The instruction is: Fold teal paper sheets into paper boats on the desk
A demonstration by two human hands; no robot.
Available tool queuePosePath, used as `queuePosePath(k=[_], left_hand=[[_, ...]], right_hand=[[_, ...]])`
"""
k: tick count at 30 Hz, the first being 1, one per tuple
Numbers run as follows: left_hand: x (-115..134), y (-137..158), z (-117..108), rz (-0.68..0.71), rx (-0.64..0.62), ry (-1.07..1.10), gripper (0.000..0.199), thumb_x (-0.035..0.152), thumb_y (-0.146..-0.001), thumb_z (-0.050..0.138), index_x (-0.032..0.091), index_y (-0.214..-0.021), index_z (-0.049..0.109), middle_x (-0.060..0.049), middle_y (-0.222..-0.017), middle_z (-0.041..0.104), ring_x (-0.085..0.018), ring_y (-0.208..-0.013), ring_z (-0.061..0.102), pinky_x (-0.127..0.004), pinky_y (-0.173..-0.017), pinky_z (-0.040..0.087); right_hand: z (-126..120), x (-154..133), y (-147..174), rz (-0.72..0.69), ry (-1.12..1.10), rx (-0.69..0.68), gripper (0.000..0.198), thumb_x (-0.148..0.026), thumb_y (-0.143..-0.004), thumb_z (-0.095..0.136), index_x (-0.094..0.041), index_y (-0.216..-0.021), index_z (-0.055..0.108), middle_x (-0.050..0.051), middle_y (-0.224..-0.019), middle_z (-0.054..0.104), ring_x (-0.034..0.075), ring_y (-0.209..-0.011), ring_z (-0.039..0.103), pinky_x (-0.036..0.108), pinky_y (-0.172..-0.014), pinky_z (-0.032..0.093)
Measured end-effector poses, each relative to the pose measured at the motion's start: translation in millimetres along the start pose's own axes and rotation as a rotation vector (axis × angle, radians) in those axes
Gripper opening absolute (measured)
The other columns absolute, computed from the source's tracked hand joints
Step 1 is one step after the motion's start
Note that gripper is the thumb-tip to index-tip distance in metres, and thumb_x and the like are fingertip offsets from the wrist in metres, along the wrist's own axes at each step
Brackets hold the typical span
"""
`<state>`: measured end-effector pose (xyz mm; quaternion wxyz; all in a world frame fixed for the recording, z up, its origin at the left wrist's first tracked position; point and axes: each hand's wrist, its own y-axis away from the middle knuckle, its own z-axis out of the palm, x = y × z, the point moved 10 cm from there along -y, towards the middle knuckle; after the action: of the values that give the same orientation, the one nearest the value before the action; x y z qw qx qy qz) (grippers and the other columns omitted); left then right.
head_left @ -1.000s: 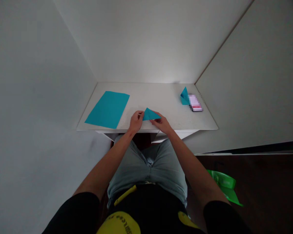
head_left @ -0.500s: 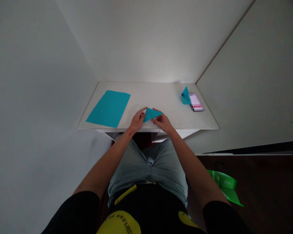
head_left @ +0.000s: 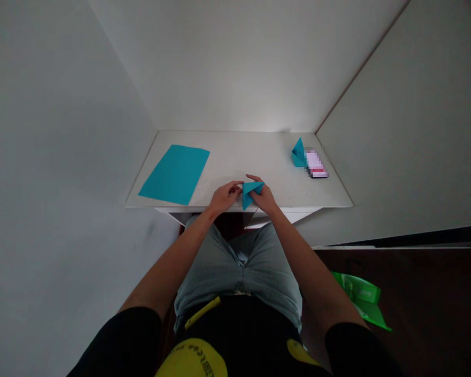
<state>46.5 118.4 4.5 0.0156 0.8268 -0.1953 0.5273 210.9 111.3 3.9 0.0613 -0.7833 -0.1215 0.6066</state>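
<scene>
A small folded piece of blue paper (head_left: 247,198) is held near the front edge of the white tabletop, its flaps partly spread in an angular shape. My right hand (head_left: 265,199) grips it from the right, the thumb pressed into the fold and the index finger stretched out behind. On the other side is my left hand (head_left: 224,198), index finger reaching to the paper's upper left corner, thumb apart from it and the other fingers curled. Its fingertips are at the paper's left edge; firm contact is hard to make out.
A flat blue sheet (head_left: 175,174) lies on the left of the white tabletop (head_left: 239,152). At the right stands another folded blue paper piece (head_left: 299,154) beside a phone (head_left: 316,164) with a blurred screen. Walls enclose the table. A green plastic object (head_left: 363,298) is low on the right.
The folded paper has turned from a flat triangle to a more opened, downward-pointing shape and shifted slightly right. My left fingers have come off its face to its edge; my right thumb has moved into the fold.
</scene>
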Motion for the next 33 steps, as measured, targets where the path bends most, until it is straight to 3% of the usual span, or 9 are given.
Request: queuePosePath(k=[3, 9, 14, 17, 20, 25, 29, 31, 33], left_hand=[[4, 2, 1, 0.019, -0.016, -0.050, 0.043, 0.041, -0.098, 0.069, 0.024, -0.138, 0.073, -0.005, -0.106, 0.082, -0.021, -0.095, 0.076, -0.034, -0.088, 0.060], [11, 6, 1, 0.058, -0.024, -0.051, 0.088, 0.044, -0.082, 0.088, 0.027, -0.160, 0.053, -0.005, -0.116, 0.081, -0.022, -0.093, 0.077, -0.034, -0.089, 0.060], [7, 5, -2, 0.035, 0.009, 0.025, 0.055, 0.034, -0.099, 0.064, 0.030, -0.154, 0.062, -0.002, -0.116, 0.081, -0.020, -0.093, 0.076, -0.032, -0.090, 0.059], [1, 3, -7, 0.006, 0.047, 0.089, 0.051, 0.029, -0.102, 0.055, 0.027, -0.152, 0.064, -0.003, -0.120, 0.080, -0.020, -0.099, 0.075, -0.032, -0.092, 0.059], [-2, 0, -12, 0.003, 0.083, 0.181, 0.048, 0.027, -0.100, 0.057, 0.022, -0.146, 0.067, -0.007, -0.122, 0.080, -0.021, -0.103, 0.075, -0.032, -0.092, 0.060], [-9, -4, -18, 0.018, 0.102, 0.309, 0.029, 0.033, -0.091, 0.070, 0.018, -0.115, 0.076, -0.009, -0.116, 0.080, -0.022, -0.103, 0.075, -0.034, -0.090, 0.061], [-17, 0, -11, -0.054, 0.014, 0.340, 0.051, 0.039, -0.077, 0.088, 0.016, -0.120, 0.075, -0.007, -0.099, 0.080, -0.018, -0.082, 0.073, -0.029, -0.075, 0.060], [-18, 2, -9, -0.080, -0.017, 0.330, 0.064, 0.042, -0.071, 0.094, 0.015, -0.126, 0.073, -0.005, -0.091, 0.079, -0.017, -0.074, 0.070, -0.027, -0.068, 0.056], [-20, 2, -11, -0.094, 0.008, 0.330, 0.063, 0.046, -0.074, 0.093, 0.015, -0.125, 0.073, -0.004, -0.085, 0.076, -0.015, -0.070, 0.068, -0.025, -0.064, 0.053]], right_hand=[[-1, -1, 0, 0.012, 0.050, 0.006, 0.051, -0.033, -0.087, 0.067, -0.024, -0.138, 0.069, 0.003, -0.103, 0.081, 0.018, -0.070, 0.066, 0.033, -0.071, 0.057], [-1, -2, -2, 0.027, 0.111, 0.024, 0.044, -0.029, -0.083, 0.066, -0.025, -0.126, 0.072, 0.003, -0.107, 0.081, 0.022, -0.080, 0.070, 0.037, -0.080, 0.057], [0, -2, -2, 0.014, 0.128, 0.017, 0.050, -0.035, -0.084, 0.071, -0.027, -0.133, 0.070, -0.001, -0.092, 0.073, 0.018, -0.073, 0.063, 0.033, -0.072, 0.055], [3, 2, -1, 0.036, -0.004, -0.021, 0.066, -0.043, -0.083, 0.079, -0.029, -0.145, 0.062, -0.002, -0.093, 0.070, 0.013, -0.062, 0.055, 0.027, -0.059, 0.049], [7, 6, -1, 0.044, -0.133, -0.064, 0.074, -0.049, -0.082, 0.083, -0.031, -0.149, 0.058, -0.001, -0.098, 0.071, 0.013, -0.063, 0.058, 0.027, -0.058, 0.052], [4, 13, -2, 0.050, -0.204, -0.057, 0.044, -0.047, -0.086, 0.077, -0.028, -0.125, 0.071, 0.002, -0.102, 0.075, 0.017, -0.075, 0.070, 0.032, -0.072, 0.061], [-2, 24, -4, 0.096, -0.122, -0.014, 0.028, -0.039, -0.086, 0.068, -0.025, -0.109, 0.076, -0.001, -0.074, 0.071, 0.018, -0.070, 0.069, 0.032, -0.069, 0.058], [-6, 23, -4, 0.082, -0.093, 0.009, 0.028, -0.038, -0.085, 0.068, -0.025, -0.108, 0.077, 0.001, -0.083, 0.075, 0.018, -0.071, 0.068, 0.032, -0.070, 0.057], [-6, 19, -4, 0.047, -0.098, -0.001, 0.029, -0.040, -0.084, 0.070, -0.026, -0.108, 0.077, 0.003, -0.102, 0.078, 0.018, -0.076, 0.068, 0.033, -0.072, 0.057]])
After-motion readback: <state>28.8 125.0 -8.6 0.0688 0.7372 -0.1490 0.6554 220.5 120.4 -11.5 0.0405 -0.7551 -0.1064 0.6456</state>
